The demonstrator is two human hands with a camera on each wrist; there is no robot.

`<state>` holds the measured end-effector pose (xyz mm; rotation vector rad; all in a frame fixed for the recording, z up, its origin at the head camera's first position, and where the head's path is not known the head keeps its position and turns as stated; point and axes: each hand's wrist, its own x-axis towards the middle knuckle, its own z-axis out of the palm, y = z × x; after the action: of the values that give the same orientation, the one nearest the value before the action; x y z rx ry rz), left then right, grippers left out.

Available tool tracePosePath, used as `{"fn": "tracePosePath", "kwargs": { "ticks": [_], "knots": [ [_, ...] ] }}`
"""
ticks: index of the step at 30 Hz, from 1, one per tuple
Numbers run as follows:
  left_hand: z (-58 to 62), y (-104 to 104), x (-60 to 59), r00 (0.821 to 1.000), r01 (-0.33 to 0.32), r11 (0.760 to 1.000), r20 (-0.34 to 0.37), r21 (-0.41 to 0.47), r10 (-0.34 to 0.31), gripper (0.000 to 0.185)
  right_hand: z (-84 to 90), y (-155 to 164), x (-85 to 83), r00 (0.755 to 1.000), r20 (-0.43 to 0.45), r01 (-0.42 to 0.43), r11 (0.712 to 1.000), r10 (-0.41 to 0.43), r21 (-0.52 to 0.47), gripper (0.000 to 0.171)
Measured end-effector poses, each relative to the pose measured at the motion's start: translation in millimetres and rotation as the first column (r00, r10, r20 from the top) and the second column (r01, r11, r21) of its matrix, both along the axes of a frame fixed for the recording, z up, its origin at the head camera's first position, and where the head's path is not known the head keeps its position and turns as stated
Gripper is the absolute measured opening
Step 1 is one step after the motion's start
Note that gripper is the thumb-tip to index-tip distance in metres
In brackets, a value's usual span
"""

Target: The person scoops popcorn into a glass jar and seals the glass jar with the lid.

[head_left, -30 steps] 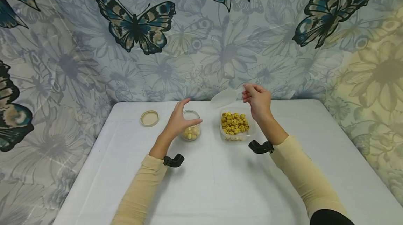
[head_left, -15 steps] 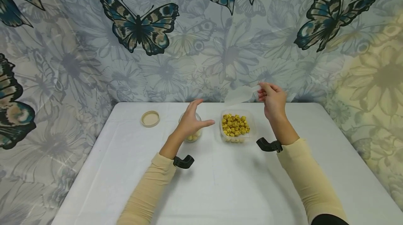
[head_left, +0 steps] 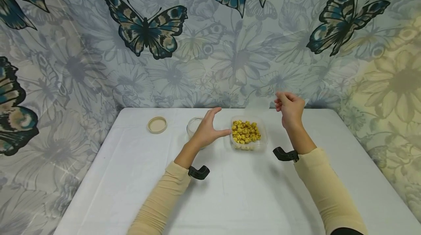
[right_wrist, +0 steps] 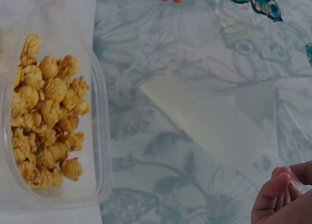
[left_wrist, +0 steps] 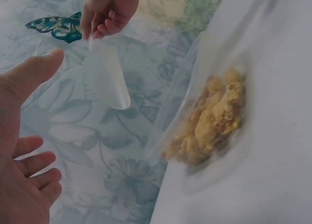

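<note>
Pinched at its handle by the right hand [head_left: 289, 110] — a clear plastic scoop [right_wrist: 209, 124], held above the table's far edge | left hand [head_left: 208, 129] spread and slack, holding nothing, in front of the glass jar [head_left: 193, 125] | tan lid [head_left: 157, 124] far left | popcorn tub [head_left: 247, 134] between the hands — on the white table [head_left: 230, 198].

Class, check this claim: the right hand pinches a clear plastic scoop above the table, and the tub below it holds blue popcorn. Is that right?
Not quite. The popcorn in the tub is yellow, not blue, as the right wrist view shows. The rest stands: the right hand pinches the clear scoop above the table.
</note>
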<state>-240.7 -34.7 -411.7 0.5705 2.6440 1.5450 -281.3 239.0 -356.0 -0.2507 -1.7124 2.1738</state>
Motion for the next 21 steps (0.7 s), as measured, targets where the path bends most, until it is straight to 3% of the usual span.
{"fn": "tracePosePath", "kwargs": {
  "ticks": [9,14,17,21],
  "knots": [
    [-10.9,13.9,3.6,0.999,0.043,0.998,-0.013,-0.042,-0.044,0.089,-13.7,8.5,-1.2,0.999,0.006,0.034,0.993,-0.035,0.116,0.019],
    [-18.9,19.9,3.8,0.999,0.05,0.997,0.012,-0.062,-0.049,0.089,-20.4,10.3,-2.0,0.998,0.003,0.067,0.971,-0.069,0.229,0.022],
    [-24.3,23.4,3.0,0.998,0.054,0.996,0.034,-0.066,-0.052,0.088,-23.7,10.7,-2.4,0.996,-0.01,0.09,0.943,-0.091,0.322,0.019],
    [-32.6,27.5,1.0,0.997,0.056,0.993,0.063,-0.1,-0.05,0.088,-29.7,11.0,-3.7,0.993,-0.057,0.117,0.87,-0.102,0.48,0.022]
  ]
}}
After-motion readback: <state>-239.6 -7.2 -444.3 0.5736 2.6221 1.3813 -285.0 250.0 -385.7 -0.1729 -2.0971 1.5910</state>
